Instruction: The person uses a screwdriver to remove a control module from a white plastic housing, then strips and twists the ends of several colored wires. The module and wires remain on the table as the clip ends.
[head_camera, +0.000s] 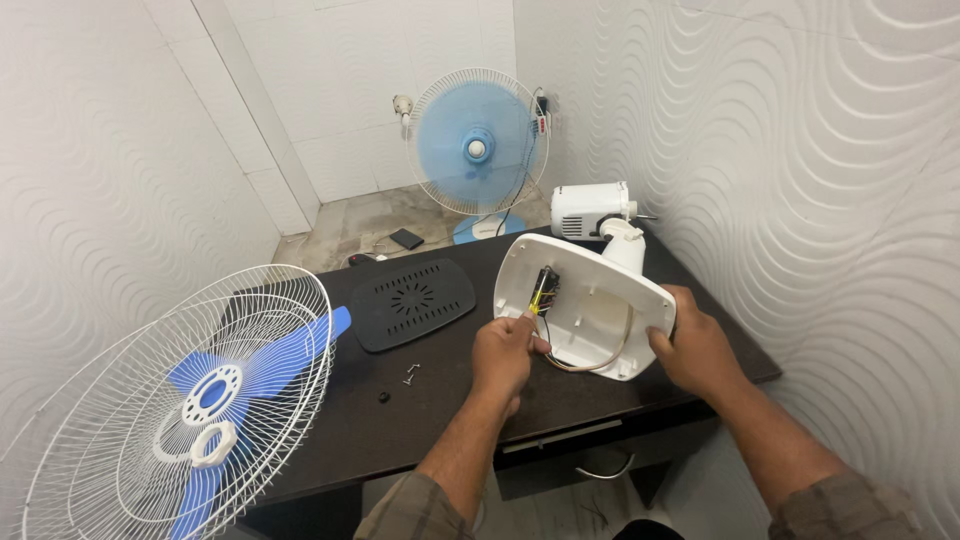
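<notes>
Keep right hand (697, 350) tight on white fan base (590, 300) rim, left hand (505, 352) pinching gently at wires (543, 292) inside base.

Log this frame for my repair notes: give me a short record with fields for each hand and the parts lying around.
left hand: fingers at the wires inside the white fan base
right hand: grips the base's right edge
base: tipped up, underside open, on the dark table
motor housing: behind the base
black cover plate: flat on the table
screws: loose near the plate
grille with blue blades: at the table's left
second fan: on the floor
</notes>
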